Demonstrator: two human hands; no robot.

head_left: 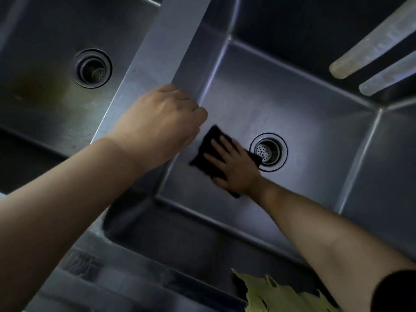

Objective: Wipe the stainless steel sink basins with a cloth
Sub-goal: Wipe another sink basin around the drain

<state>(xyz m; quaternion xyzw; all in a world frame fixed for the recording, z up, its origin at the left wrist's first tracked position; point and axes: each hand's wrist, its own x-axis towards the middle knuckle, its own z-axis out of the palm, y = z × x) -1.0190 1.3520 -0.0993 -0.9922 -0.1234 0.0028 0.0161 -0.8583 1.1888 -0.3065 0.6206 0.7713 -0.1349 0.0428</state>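
My right hand [231, 164] lies flat on the cloth [217, 152], fingers straight and spread, pressing it onto the floor of the right basin [304, 122]. The cloth is dark, and its corners stick out past my fingertips and under my wrist. It sits just left of the drain [269, 152], with 1 edge touching or overlapping the drain's rim.

My left hand [162, 118] rests on the divider [162, 52] between the 2 basins, at its near end. I see only the back of this hand; the fingers bend down over the divider's edge into the right basin, so it appears to grip that edge, though the fingertips are hidden.

The left basin [45, 91] has its own drain [93, 68], with a brownish stain on the floor near it.

2 pale bars [369, 48] reach in from the upper right, above the back corner of the right basin.

At the bottom, a ragged yellow-green rag [276, 296] lies by the front rim [139, 278], next to my right forearm. A dark sleeve [398, 291] covers my upper right arm.
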